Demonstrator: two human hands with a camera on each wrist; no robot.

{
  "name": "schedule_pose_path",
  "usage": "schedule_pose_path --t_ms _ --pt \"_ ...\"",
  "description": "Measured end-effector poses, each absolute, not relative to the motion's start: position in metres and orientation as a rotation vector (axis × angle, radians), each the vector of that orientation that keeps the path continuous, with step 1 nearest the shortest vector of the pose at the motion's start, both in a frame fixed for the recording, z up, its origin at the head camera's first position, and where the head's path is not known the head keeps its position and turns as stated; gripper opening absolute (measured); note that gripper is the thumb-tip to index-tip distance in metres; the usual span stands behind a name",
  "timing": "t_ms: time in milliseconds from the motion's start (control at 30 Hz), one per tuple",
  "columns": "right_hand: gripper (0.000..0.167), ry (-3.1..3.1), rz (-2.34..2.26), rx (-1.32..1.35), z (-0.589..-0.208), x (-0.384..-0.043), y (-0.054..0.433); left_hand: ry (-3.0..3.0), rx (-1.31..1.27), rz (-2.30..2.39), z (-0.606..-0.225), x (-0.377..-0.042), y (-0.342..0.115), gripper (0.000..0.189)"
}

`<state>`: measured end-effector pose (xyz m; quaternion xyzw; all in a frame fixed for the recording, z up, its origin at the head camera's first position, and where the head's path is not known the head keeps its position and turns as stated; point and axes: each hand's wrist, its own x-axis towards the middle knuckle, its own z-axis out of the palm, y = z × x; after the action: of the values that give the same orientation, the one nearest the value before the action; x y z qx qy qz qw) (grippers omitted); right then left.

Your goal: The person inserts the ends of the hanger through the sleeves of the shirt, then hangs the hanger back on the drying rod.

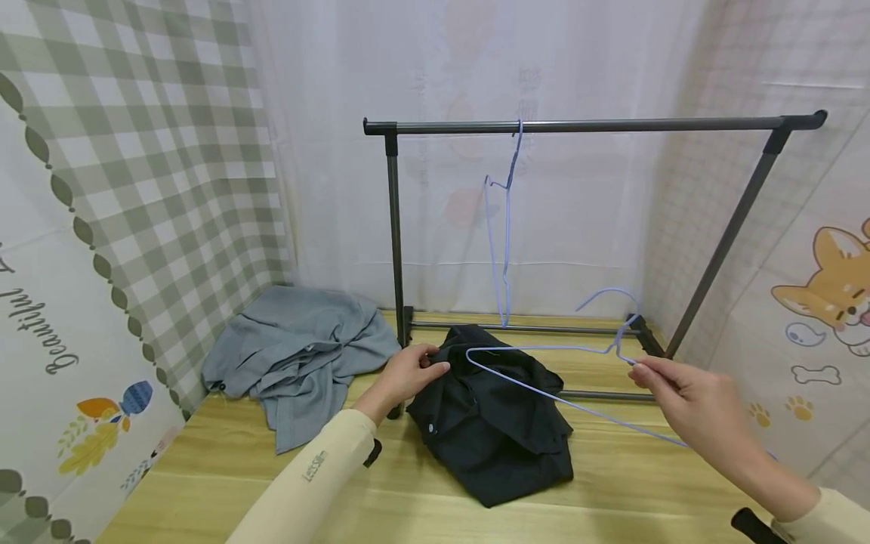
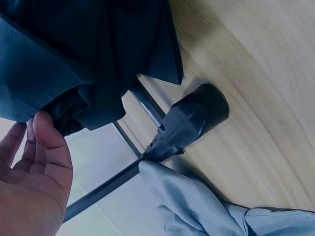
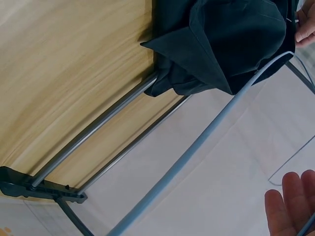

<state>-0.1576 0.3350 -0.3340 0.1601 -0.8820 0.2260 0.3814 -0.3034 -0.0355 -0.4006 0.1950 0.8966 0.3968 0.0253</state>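
A black garment (image 1: 489, 431) with a small light button lies bunched on the wooden surface, partly lifted at its far left. My left hand (image 1: 408, 375) pinches the fabric's edge there between thumb and fingers; the left wrist view shows the thumb against the dark cloth (image 2: 93, 54). Thumb and fingers of my right hand (image 1: 703, 404) grip a light blue wire hanger (image 1: 537, 348) just below its hook. The hanger is tilted, and its far end passes over the garment near my left hand. In the right wrist view the hanger's wire (image 3: 182, 160) crosses in front of the garment.
A dark metal rack (image 1: 598, 125) stands behind, with another blue hanger (image 1: 507, 227) on its bar. To the left lies a crumpled grey-blue garment (image 1: 306, 347) beside the rack's foot. A checked cloth (image 1: 183, 136) covers the left wall; a pale curtain hangs at the back.
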Motion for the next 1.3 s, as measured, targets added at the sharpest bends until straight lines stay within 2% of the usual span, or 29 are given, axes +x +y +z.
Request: schedule_pose_path --t_ms 267,733,1067,1300 --pt "0.019 -2.225 0.482 0.473 -0.336 -0.162 0.325 2.844 0.554 1.181 -0.400 -0.303 -0.029 0.054" --pt "0.022 -2.222 0.416 0.517 -0.333 -0.169 0.316 2.906 0.526 1.204 -0.392 -0.304 -0.025 0.037" --pt "0.022 -2.212 0.434 0.544 -0.333 -0.179 0.305 2.935 0.500 1.341 -0.372 -0.306 -0.028 0.037" --pt "0.016 -2.230 0.479 0.523 -0.337 -0.186 0.289 2.945 0.630 1.364 -0.350 -0.292 -0.007 0.036"
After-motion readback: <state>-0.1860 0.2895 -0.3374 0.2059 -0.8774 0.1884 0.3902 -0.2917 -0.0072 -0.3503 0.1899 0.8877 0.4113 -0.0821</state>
